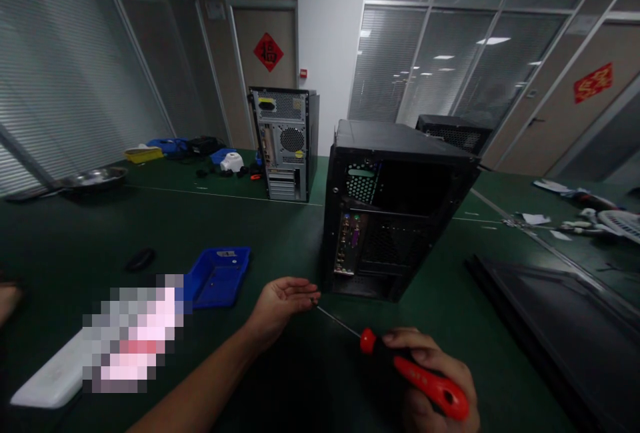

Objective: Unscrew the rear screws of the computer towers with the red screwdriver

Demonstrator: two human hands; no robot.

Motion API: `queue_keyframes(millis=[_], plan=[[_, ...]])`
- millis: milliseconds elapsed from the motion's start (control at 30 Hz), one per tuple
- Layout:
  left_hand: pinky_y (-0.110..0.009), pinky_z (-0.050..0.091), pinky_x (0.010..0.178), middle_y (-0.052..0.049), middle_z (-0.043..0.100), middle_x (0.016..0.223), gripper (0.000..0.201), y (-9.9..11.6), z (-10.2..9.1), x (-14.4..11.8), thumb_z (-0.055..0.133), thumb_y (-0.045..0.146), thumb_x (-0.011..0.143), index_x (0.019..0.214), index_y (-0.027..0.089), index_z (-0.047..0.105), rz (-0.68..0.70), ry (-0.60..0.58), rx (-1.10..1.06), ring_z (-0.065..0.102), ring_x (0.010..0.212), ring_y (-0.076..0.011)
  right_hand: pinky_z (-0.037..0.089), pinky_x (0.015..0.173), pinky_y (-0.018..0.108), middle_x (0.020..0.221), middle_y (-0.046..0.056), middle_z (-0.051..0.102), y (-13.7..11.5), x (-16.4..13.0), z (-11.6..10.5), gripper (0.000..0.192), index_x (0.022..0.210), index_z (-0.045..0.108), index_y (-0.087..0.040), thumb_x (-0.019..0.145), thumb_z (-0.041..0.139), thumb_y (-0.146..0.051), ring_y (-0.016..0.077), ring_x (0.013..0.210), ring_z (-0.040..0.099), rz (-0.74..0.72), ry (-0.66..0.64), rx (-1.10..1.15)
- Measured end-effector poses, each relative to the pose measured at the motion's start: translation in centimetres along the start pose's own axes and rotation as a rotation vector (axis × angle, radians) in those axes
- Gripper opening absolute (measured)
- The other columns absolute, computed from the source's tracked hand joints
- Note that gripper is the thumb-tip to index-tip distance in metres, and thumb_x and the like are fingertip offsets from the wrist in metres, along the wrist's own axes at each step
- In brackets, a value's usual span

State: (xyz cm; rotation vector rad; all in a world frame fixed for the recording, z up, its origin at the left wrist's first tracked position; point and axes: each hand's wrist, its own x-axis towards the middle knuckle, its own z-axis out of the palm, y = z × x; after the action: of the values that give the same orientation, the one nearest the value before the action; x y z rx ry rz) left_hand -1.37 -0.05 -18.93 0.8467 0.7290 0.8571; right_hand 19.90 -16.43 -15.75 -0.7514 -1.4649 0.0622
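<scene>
**Tower with its side off, screwdriver in hand at the rear panel**

The green table (150, 226) fills the view, and the largest thing on it is the black computer case (395, 206), standing upright just past centre with its rear panel facing the camera. Its interior looks dark and open behind the perforated back, and several rear slots appear bare, so I judge that the case is already partly stripped. A flat dark panel (555, 313) lies at about four o'clock from the case, which could be its removed side cover; I cannot tell for certain. How many screws remain on the back is too small to make out.

A second tower (285, 143) stands farther off at eleven o'clock, rear also towards the camera, looking intact.

At eight o'clock from the case sits a blue tray (217, 277); whether it holds anything I cannot tell.

Nearest the camera, the right hand (435, 379) at five o'clock is wrapped around the red handle of a screwdriver (400, 359), whose thin shaft runs up and left. The left hand (280, 303) at six o'clock is cupped palm up, fingers loosely curled, at the shaft's tip, just beside the case's lower rear corner. Whether it cradles a screw is not visible.
</scene>
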Motion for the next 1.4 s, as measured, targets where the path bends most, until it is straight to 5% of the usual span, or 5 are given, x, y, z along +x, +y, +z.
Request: queue_keyframes(millis=[333,633,1033,1233,1400], plan=[[-0.026,0.061,0.069,-0.008,0.076,0.080,0.052,0.3,0.0,-0.4,0.094,0.008,0.044,0.085,0.010,0.063,-0.033,-0.048,0.002,0.076,0.078,-0.0229,0.057,0.082,0.040,0.098,0.010,0.067,0.1,-0.4,0.0,0.024,0.114,0.051,-0.015,0.099,0.054,-0.034,0.0224,0.092,0.069,0.035,0.055,-0.019],[-0.026,0.062,0.074,-0.011,0.077,0.088,0.045,0.3,-0.7,0.0,0.093,0.010,0.050,0.084,0.009,0.065,-0.006,-0.092,0.124,0.076,0.085,-0.0237,0.061,0.079,0.038,0.097,0.011,0.067,-0.7,1.0,-0.9,0.029,0.116,0.051,-0.017,0.096,0.060,-0.036,0.0228,0.093,0.069,0.018,-0.194,-0.089],[-0.035,0.057,0.096,-0.014,0.062,0.133,0.057,0.0,-1.1,0.5,0.087,0.008,0.058,0.108,0.014,0.063,0.039,-0.219,0.145,0.065,0.118,-0.0277,0.063,0.080,0.036,0.097,0.013,0.071,-0.9,1.3,-1.2,0.024,0.118,0.049,-0.013,0.100,0.054,-0.027,0.0212,0.097,0.070,-0.230,-0.327,-0.191],[-0.036,0.057,0.083,-0.010,0.068,0.103,0.048,-0.6,-1.5,1.4,0.077,0.021,0.070,0.114,0.015,0.059,0.322,-0.058,0.607,0.068,0.098,-0.0227,0.061,0.083,0.034,0.102,0.010,0.072,-1.1,0.5,-1.2,0.010,0.104,0.057,-0.015,0.100,0.050,-0.020,0.0206,0.105,0.068,-0.288,-0.443,-0.420],[-0.044,0.045,0.106,-0.009,0.064,0.125,0.054,-0.6,0.3,1.8,0.078,0.025,0.073,0.125,0.022,0.063,0.479,0.016,0.916,0.059,0.116,-0.0257,0.064,0.071,0.027,0.091,0.010,0.074,-1.3,1.1,0.2,0.020,0.110,0.061,-0.012,0.099,0.048,-0.021,0.0177,0.085,0.073,-0.350,-0.565,-0.487]])
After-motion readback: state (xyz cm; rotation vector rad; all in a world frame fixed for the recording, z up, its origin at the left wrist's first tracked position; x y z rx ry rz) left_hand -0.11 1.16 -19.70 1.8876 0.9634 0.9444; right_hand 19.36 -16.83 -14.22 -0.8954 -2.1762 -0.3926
